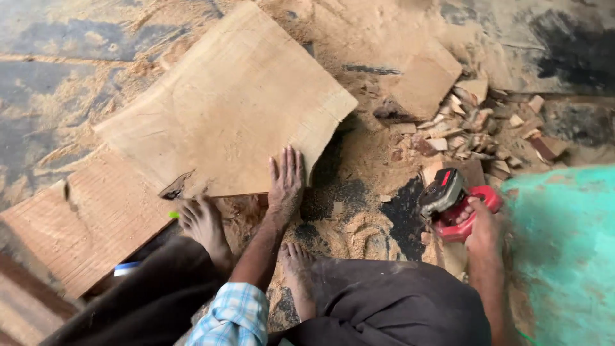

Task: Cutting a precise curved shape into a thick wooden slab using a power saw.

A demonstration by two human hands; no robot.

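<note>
My left hand (pixel 286 182) lies flat, fingers spread, on the wide plank's (pixel 227 106) near edge on the sawdusty floor (pixel 51 38); my right hand (pixel 482 225) grips the red power tool (pixel 453 202). The plank looks stiff, heavy, rough; best lifted by its edges.

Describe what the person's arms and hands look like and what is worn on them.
Both hands are bare, no gloves. The left arm has a blue and white checked sleeve rolled near the elbow. The right arm is bare where it shows; no sleeve is visible there.
</note>
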